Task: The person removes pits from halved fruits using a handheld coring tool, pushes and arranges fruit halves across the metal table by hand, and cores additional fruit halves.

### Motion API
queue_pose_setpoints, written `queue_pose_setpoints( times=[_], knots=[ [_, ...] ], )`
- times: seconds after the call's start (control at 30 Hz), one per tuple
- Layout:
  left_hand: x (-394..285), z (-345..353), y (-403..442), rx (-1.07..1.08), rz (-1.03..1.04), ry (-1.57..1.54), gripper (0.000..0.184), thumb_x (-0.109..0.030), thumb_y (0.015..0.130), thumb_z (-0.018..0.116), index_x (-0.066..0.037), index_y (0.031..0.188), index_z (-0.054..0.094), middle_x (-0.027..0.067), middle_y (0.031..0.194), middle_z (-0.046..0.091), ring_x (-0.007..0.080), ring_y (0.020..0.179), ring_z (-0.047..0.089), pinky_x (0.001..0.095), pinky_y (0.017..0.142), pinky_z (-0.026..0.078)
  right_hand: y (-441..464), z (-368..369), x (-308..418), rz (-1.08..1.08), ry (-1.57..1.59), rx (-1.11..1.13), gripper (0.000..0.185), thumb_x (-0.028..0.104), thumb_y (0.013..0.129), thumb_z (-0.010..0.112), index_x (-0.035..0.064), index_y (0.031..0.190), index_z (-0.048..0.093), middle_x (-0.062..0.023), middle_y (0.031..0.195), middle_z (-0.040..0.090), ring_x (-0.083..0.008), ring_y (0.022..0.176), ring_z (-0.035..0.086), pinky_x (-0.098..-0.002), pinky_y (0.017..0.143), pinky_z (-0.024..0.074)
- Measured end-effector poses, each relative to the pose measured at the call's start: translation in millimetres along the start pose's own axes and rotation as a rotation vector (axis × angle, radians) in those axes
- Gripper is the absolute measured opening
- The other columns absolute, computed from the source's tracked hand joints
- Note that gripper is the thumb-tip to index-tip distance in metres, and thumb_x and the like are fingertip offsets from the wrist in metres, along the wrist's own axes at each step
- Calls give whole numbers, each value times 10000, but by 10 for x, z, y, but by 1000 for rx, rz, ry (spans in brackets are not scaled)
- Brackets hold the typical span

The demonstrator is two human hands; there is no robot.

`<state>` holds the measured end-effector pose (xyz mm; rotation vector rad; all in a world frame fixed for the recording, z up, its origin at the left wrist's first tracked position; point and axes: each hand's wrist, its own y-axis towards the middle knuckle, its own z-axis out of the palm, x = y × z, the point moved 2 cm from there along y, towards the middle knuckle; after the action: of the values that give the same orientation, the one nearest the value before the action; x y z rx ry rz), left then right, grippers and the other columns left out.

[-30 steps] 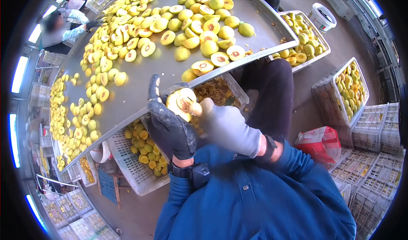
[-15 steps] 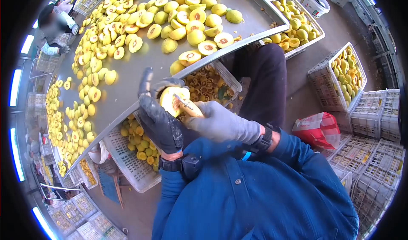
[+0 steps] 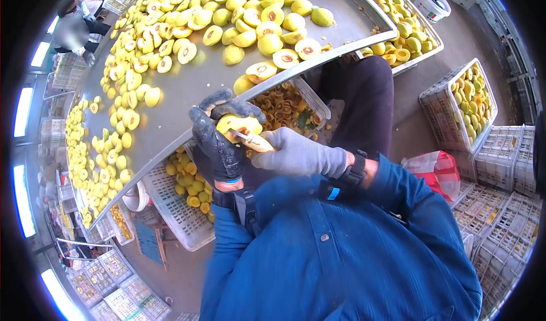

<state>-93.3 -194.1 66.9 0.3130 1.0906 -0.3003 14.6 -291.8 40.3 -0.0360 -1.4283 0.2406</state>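
Observation:
My left hand (image 3: 219,136), in a dark, dusty glove, is closed around a yellow peach half (image 3: 239,124). Its fingers curl over the fruit's far side. In a grey glove, my right hand (image 3: 296,153) grips a small pitting knife (image 3: 259,143) by its light wooden handle. The metal tip meets the cut face of the peach half, though how deep it sits is hidden. Both hands are just off the near edge of a metal table (image 3: 170,102), where many halved peaches (image 3: 270,31) lie spread, several showing red-brown pit hollows.
Below my hands a crate (image 3: 321,113) holds pits and scraps. Another crate (image 3: 196,238) with peach halves stands at the left under the table. Filled crates (image 3: 438,113), a white bucket (image 3: 430,5) and a red-and-white bag (image 3: 435,173) are at the right. A co-worker (image 3: 74,34) sits across the table.
The peach half has turned in my left hand, its cut face now tipped lower, and the left fingers have folded over it. The knife stays against the fruit. The whole view has shifted slightly.

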Motion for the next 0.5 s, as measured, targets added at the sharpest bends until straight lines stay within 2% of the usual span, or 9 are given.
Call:
queue_pose_setpoints(
  times=[0.1, 0.13, 0.2, 0.23, 0.27, 0.3, 0.37, 0.43, 0.5],
  knots=[
    [43, 124, -32, -52, 38, -37, 564, -525, 1043, 343, -15, 1226, 499, 106, 835, 601, 270, 726, 635, 405, 718, 559, 44, 13, -14, -122, -26, -84, 239, 188, 869, 650, -11, 999, 628, -51, 665, 582, -124, 636, 550, -333, 609, 467],
    [49, 122, -65, -109, 44, 106, 554, -519, 1046, 342, -21, 1230, 497, 98, 873, 601, 261, 768, 631, 408, 745, 553, 60, 2, -5, -171, -207, -132, 227, 188, 869, 649, -11, 977, 631, -39, 660, 576, -117, 623, 539, -328, 594, 458],
    [71, 118, -43, -121, 48, 93, 568, -537, 1045, 307, -25, 1186, 507, 105, 838, 600, 278, 718, 632, 424, 690, 566, 102, -42, 29, -269, -574, -225, 210, 189, 870, 647, -11, 933, 637, -14, 650, 564, -104, 596, 516, -320, 564, 441],
    [82, 108, -16, -128, 53, 87, 577, -545, 1044, 290, -27, 1164, 512, 109, 820, 600, 286, 693, 633, 432, 662, 573, 129, -48, 23, -191, -393, -111, 202, 191, 868, 650, -8, 896, 638, -12, 637, 558, -105, 579, 510, -319, 548, 432],
    [121, 30, 21, -73, -18, -202, 583, -552, 1042, 287, -30, 1155, 520, 117, 826, 605, 286, 688, 632, 436, 651, 574, 140, -47, 24, -111, -210, 2, 199, 193, 866, 653, -5, 859, 638, -9, 624, 552, -106, 562, 504, -319, 532, 422],
    [142, -21, 48, -18, -35, -208, 586, -556, 1041, 287, -32, 1152, 523, 118, 828, 607, 285, 686, 632, 435, 647, 575, 145, -43, 33, -29, -27, 116, 203, 195, 864, 655, -3, 822, 638, -7, 610, 545, -106, 545, 498, -318, 516, 413],
    [131, -64, 68, 84, -67, -217, 592, -564, 1037, 286, -36, 1147, 529, 121, 833, 609, 283, 684, 633, 435, 638, 577, 175, -72, 57, 135, 26, 198, 226, 199, 861, 667, 9, 745, 631, 14, 586, 505, -75, 526, 462, -287, 484, 369],
    [117, -83, 37, -50, -86, -124, 609, -564, 1035, 302, -15, 1180, 521, 113, 864, 613, 275, 769, 641, 414, 721, 574, 241, -90, 7, 170, 129, 235, 226, 200, 860, 671, 11, 743, 630, 23, 572, 483, -57, 530, 447, -268, 479, 350],
    [110, -145, 36, -227, -44, 93, 615, -563, 1034, 318, -13, 1245, 496, 94, 915, 610, 264, 889, 632, 394, 822, 551, 372, -69, -205, 95, 82, 178, 195, 204, 862, 669, 10, 851, 669, -8, 638, 558, -83, 599, 509, -285, 554, 424]
  ],
)
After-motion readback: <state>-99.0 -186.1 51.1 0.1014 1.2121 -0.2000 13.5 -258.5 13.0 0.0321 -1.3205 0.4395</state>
